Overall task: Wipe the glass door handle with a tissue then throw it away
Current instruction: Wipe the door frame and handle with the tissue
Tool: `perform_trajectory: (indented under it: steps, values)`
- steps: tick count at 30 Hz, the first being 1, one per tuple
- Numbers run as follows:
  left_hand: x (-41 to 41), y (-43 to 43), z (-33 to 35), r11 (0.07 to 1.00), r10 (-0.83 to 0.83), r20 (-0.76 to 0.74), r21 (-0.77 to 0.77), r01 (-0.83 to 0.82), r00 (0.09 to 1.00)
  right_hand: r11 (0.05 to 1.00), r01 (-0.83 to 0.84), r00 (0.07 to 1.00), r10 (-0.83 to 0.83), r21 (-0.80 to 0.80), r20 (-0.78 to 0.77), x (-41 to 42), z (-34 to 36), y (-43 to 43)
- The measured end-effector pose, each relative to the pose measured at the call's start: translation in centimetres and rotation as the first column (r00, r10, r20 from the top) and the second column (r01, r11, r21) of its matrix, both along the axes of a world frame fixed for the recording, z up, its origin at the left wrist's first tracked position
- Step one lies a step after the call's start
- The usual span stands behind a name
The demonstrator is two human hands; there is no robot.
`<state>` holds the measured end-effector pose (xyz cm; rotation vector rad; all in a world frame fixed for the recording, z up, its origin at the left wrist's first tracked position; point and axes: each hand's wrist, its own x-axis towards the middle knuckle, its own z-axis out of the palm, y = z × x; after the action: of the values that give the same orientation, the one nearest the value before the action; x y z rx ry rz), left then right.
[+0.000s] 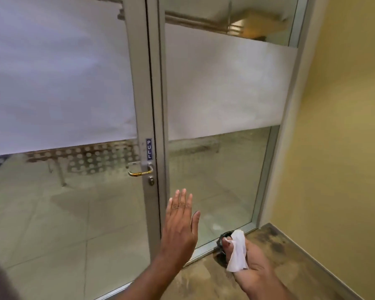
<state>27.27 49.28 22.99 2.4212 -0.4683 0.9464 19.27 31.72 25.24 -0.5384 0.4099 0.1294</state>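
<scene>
A brass-tinted metal door handle point(140, 169) sits on the grey frame of the left glass door point(63, 202), under a blue PULL label point(149, 149) and above a keyhole point(151, 181). My left hand point(180, 226) is raised flat, fingers apart, below and right of the handle and empty. Lower right, my right hand point(249, 260) is closed on a crumpled white tissue point(237, 252). Both hands are apart from the handle.
The right glass panel point(214, 180) is fixed beside the door, both with frosted bands. A yellow wall point(344, 148) closes in on the right. A dark object point(222, 241) lies on the stained floor point(279, 245) by the door's bottom rail, partly hidden by my right hand.
</scene>
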Motion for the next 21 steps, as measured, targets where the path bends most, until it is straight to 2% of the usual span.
perform_trajectory:
  steps: [2, 4, 6, 7, 13, 17, 21]
  values:
    - [1.5, 2.7, 0.6, 0.999, 0.036, 0.013, 0.03, -0.037, 0.999, 1.0, -0.003, 1.0, 0.004, -0.023, 0.017, 2.5, 0.6, 2.9]
    - [3.2, 5.3, 1.4, 0.996, 0.087, -0.012, 0.032, -0.087, 0.996, 1.0, 0.009, 0.999, -0.008, 0.024, -0.039, 5.2, 2.1, 5.7]
    - [4.7, 7.2, 1.8, 0.991, 0.13, -0.015, 0.041, -0.129, 0.991, 0.99, -0.036, 0.995, 0.048, 0.137, -0.089, 7.5, 3.4, 7.6]
    - [5.5, 7.8, 1.7, 0.989, 0.139, -0.018, 0.043, -0.138, 0.99, 0.983, -0.079, 0.993, 0.092, 0.167, -0.069, 8.5, 4.0, 8.2]
    - [10.8, 11.7, 1.6, 0.969, 0.241, -0.002, 0.05, -0.241, 0.971, 0.962, -0.248, 0.968, 0.241, 0.113, 0.078, 15.0, 5.0, 11.1]
    - [15.8, 13.0, 2.1, 0.947, 0.315, 0.005, 0.068, -0.315, 0.949, 0.966, -0.247, 0.954, 0.256, -0.074, 0.159, 20.8, 4.1, 11.7]
    - [20.4, 13.1, 3.0, 0.923, 0.382, 0.027, 0.045, -0.383, 0.924, 0.936, -0.197, 0.953, 0.252, -0.292, 0.166, 26.9, 3.4, 11.6]
